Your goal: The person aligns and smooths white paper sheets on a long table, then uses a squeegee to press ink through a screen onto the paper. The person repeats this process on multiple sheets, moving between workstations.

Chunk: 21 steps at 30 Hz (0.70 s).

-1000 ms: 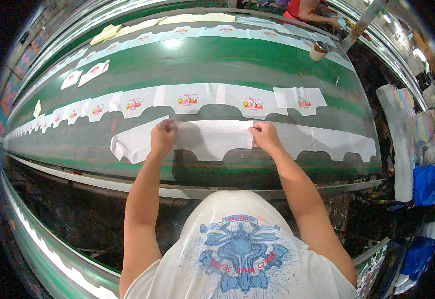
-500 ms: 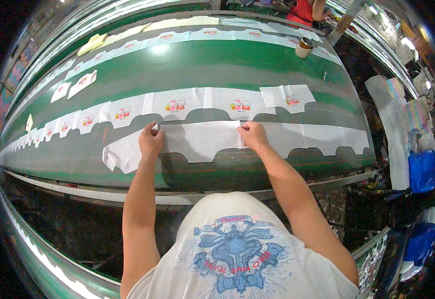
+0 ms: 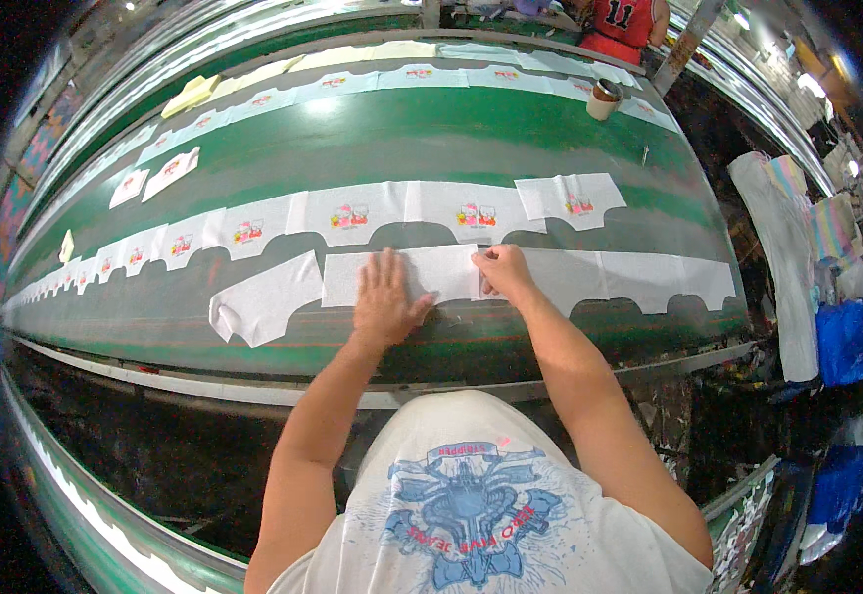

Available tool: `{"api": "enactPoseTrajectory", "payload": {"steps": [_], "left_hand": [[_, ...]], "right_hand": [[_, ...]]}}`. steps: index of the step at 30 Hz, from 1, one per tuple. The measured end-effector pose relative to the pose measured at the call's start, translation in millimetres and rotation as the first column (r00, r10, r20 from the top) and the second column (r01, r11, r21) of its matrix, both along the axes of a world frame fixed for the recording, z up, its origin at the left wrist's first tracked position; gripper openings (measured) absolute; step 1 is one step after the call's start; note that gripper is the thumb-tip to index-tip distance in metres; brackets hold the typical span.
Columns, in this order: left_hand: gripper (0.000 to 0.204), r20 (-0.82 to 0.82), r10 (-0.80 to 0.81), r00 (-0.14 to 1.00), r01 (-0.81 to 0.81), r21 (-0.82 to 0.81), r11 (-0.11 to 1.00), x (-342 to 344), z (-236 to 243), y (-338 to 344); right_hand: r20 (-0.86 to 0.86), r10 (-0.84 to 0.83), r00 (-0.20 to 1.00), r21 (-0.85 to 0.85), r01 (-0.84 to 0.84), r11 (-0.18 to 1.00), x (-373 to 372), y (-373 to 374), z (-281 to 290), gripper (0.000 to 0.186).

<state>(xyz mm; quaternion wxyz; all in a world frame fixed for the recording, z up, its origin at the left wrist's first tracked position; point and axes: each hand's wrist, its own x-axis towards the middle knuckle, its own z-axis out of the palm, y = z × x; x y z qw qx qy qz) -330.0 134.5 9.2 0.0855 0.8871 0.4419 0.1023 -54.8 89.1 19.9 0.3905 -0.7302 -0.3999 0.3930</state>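
My left hand (image 3: 387,302) lies flat, fingers stretched out, on a plain white cut fabric piece (image 3: 342,279) on the long green table. At that piece's upper right corner my right hand (image 3: 504,270) pinches the fabric edge, where it meets a neighbouring white piece (image 3: 555,273). More plain pieces continue to the right in the same row. A loose white piece (image 3: 266,300) lies tilted to the left, its lower left end curled. Just beyond runs a row of white pieces with small cartoon prints (image 3: 350,215); one printed piece (image 3: 575,200) overlaps its neighbour at the right end.
Across the table (image 3: 402,134) stands a white jar with a brown rim (image 3: 604,102). A yellow cloth stack (image 3: 192,94) and printed pieces line the far side. A person in a red top (image 3: 622,28) is beyond. Cloths (image 3: 780,257) and a blue bag (image 3: 844,342) hang at the right.
My left hand has let go of the piece's upper left corner, moved right and flattened onto the fabric. My right hand keeps its pinch. The person in red has shifted.
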Motion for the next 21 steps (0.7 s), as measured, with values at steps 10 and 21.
{"api": "enactPoseTrajectory", "payload": {"steps": [10,21], "left_hand": [[0.108,-0.054,-0.210,0.976,0.210,-0.015,0.978,100,6,-42],[0.093,0.173,-0.295,0.940,0.318,-0.121,0.940,-3,21,-65]], "right_hand": [[-0.181,-0.039,0.983,0.049,0.049,0.998,10,3,1,0.035],[-0.254,-0.077,0.964,0.035,0.089,0.995,8,-2,-7,0.025]]}}
